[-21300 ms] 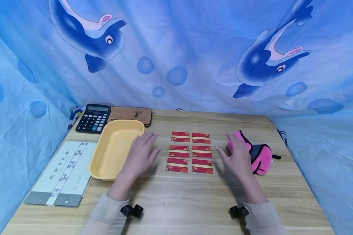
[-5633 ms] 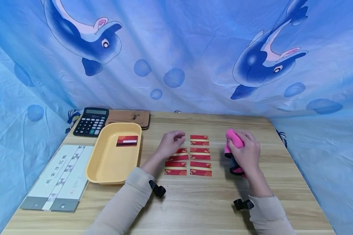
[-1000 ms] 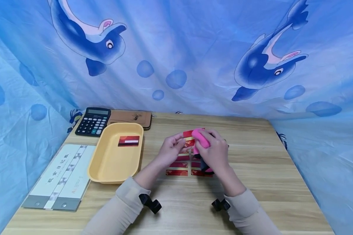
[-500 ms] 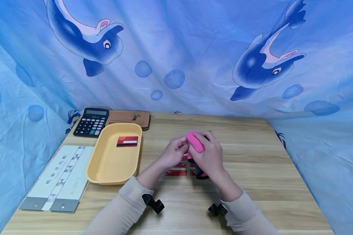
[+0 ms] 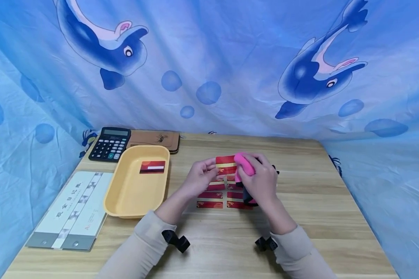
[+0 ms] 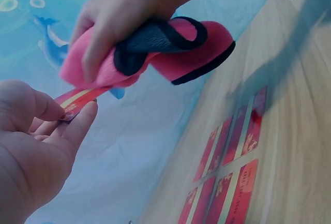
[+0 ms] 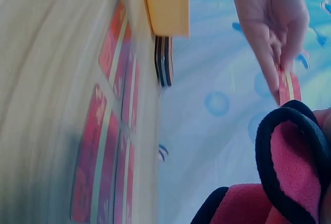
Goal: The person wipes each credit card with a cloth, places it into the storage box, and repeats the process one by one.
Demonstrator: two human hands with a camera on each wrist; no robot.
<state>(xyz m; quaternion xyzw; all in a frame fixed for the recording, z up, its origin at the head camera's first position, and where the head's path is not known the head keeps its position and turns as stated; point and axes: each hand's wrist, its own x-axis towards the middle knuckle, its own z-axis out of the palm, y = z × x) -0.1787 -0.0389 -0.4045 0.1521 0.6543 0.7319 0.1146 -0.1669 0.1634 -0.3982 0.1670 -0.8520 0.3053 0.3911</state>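
My left hand [image 5: 200, 178] pinches the left end of a red card [image 5: 226, 164] with a pale gold band, raised above the table. My right hand [image 5: 262, 180] grips a pink fleecy cloth item [image 5: 244, 164] with a dark grey panel and black trim. In the left wrist view, the cloth item [image 6: 126, 61] touches the card [image 6: 75, 102] and covers its far end. Below the hands, several similar cards [image 5: 210, 204] lie in rows on the table. The right wrist view has folds of the cloth item [image 7: 292, 157] close up, beside the card's end [image 7: 288, 87].
Left of the hands stands a yellow tray [image 5: 136, 209] with one red card [image 5: 152, 167] in it, dark stripe showing. A calculator [image 5: 109, 143], a brown notebook [image 5: 150, 139] and a grey-white ledger [image 5: 70, 209] lie around it. A blue dolphin curtain [image 5: 209, 58] hangs behind.
Since half a second ago, the cloth item has slid right along the held card, uncovering its face. Earlier, one card went into the tray, and my right hand picked the cloth item up.
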